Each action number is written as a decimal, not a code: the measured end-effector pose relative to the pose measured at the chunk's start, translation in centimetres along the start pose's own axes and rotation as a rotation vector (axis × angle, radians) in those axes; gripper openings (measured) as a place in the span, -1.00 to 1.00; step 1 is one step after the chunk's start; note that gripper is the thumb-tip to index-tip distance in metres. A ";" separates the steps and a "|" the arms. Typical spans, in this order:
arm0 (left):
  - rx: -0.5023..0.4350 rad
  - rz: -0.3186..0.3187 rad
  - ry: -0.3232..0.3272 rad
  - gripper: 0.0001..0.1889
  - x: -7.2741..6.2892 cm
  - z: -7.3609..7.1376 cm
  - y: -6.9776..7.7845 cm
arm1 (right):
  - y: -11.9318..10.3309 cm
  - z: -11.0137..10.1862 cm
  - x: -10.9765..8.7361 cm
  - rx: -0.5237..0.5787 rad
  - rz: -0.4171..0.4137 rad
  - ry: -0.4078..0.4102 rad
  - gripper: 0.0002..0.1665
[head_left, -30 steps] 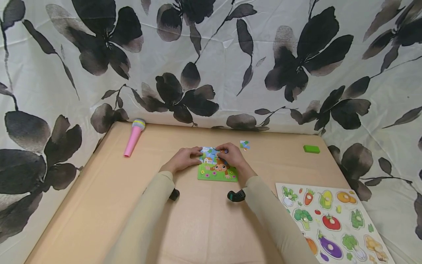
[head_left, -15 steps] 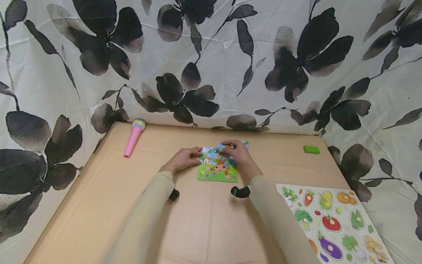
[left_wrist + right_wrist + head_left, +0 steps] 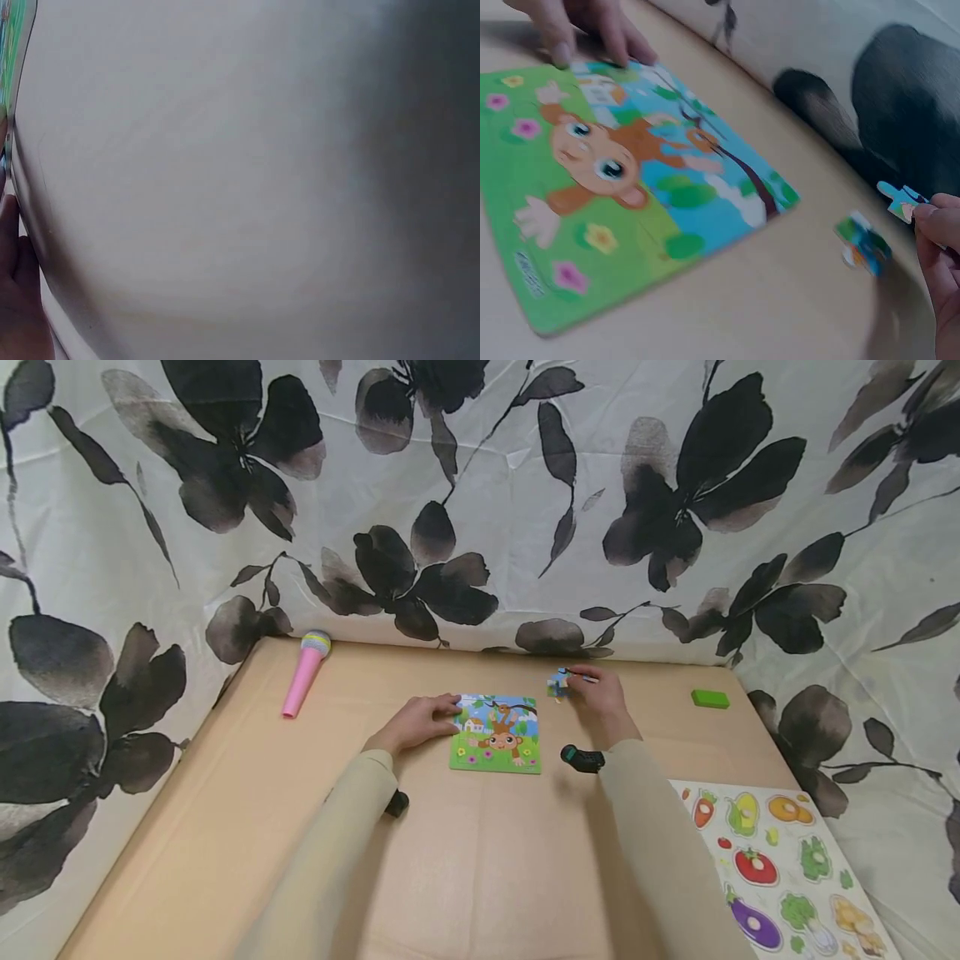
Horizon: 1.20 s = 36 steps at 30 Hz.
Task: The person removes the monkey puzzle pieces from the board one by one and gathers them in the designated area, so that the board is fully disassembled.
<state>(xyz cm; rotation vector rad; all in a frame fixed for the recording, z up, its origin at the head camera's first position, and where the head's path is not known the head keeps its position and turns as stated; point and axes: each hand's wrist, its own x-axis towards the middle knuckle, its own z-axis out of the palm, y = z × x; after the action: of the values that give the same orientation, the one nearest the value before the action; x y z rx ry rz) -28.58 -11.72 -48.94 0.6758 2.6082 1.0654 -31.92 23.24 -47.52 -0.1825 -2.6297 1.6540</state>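
Observation:
A square monkey picture puzzle board [image 3: 495, 760] lies on the table in the head view. My left hand [image 3: 417, 722] rests its fingertips on the board's left edge; the right wrist view shows these fingers [image 3: 611, 34] at the rim. Off the board's upper right, my right hand [image 3: 602, 700] pinches a small blue puzzle piece [image 3: 902, 201] between thumb and finger, above the table. Just below it in the right wrist view lies another loose puzzle piece [image 3: 864, 244]. The left wrist view catches only the hand's edge [image 3: 22, 300] and a strip of the board.
A pink toy microphone [image 3: 302, 681] lies at the back left. At the back right is a green block [image 3: 709, 699]. A white board with vegetable pictures [image 3: 817, 893] lies at the front right, partly behind my right sleeve. Floral cloth [image 3: 525, 527] hangs behind the table.
My right hand has moved right, from over the board's upper right part to beside the loose puzzle piece. The board's upper right now shows uncovered. My left hand has stayed in place.

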 end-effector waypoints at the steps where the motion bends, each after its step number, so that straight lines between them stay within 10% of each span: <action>1: 0.000 0.002 0.001 -0.55 0.0 0.0 0.0 | 0.2 -0.6 0.0 -0.002 0.011 0.005 -0.59; 9: -0.003 0.003 0.000 -0.55 0.2 -0.1 -0.2 | 1.4 -3.0 -1.1 0.002 0.097 0.007 -0.60; 36: 0.012 0.004 0.004 -0.55 0.1 0.1 -0.2 | 2.7 -2.0 -0.8 -0.235 0.088 0.060 -0.69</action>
<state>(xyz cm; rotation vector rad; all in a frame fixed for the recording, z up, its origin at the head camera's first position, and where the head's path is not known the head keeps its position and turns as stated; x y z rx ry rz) -28.72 -11.74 -49.20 0.6822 2.6197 1.0547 -30.76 26.11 -49.08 -0.3528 -2.8015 1.3324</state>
